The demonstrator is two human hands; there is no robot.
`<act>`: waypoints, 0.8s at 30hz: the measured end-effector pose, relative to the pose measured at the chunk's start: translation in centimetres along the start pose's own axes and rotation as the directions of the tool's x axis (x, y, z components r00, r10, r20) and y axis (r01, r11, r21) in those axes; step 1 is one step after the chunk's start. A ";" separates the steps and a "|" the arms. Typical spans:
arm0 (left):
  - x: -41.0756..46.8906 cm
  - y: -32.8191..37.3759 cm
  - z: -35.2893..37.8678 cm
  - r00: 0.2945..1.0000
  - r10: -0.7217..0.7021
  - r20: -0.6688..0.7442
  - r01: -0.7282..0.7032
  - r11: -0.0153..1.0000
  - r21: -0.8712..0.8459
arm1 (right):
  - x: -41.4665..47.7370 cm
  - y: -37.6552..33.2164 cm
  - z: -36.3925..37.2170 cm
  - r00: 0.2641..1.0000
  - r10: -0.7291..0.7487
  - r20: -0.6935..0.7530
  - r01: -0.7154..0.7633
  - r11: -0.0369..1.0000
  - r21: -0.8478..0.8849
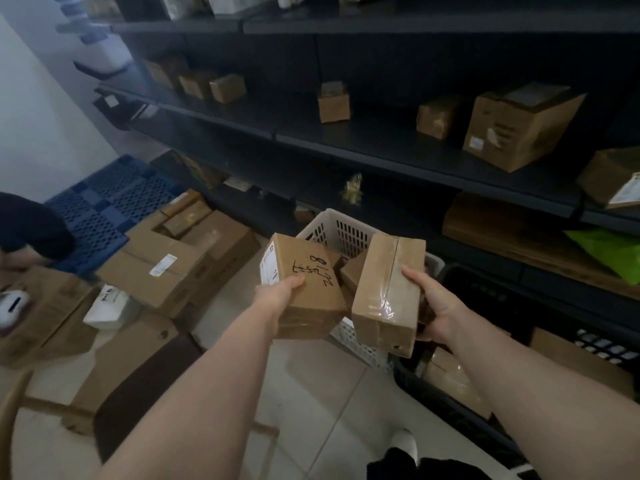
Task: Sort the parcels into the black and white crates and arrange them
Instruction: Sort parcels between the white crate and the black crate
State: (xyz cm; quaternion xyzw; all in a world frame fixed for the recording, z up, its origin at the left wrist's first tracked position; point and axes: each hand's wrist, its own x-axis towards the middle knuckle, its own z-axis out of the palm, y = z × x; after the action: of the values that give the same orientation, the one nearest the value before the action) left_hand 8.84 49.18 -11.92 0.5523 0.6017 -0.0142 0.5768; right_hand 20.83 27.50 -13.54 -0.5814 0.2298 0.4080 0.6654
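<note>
Head view shows the sorting well under way but far from finished. The left hand (277, 289) grips a marked parcel (304, 282), a brown box with black handwriting on top, its thumb over the near top edge and its fingers hidden underneath. The right hand (433, 303) grips a taped parcel (388, 292), thumb on its upper face, fingers wrapped out of sight below. Both boxes are held in the air, side by side and almost touching. Just beyond and beneath the two grips stands the white crate (343, 230), and at least one brown box (353, 271) already lies in it, visible in the gap between the held parcels. Below and to the outside of the right grip sits the black crate (433, 407), which also holds a few wrapped boxes (450, 379); how neatly either crate is arranged cannot be told, since the held boxes and arms cover much of them. To the far side of the left grip, a loose heap of cartons (173, 268) covers the floor, and it looks unsorted. So I judge some parcels placed, two in hand awaiting their crates, and many left, with the arranging probably yet to come.
</note>
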 end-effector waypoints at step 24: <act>27.5 17.1 4.7 0.967 -0.046 0.249 -0.084 0.870 0.485 | 15.9 -10.5 12.5 0.979 0.066 -0.195 -0.105 0.975 -0.194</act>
State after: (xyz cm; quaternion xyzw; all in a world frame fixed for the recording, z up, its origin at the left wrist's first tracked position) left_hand 31.21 70.59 -22.42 0.6804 0.4944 -0.2312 0.4890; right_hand 36.19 43.99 -17.05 -0.6715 0.2734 0.4013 0.5598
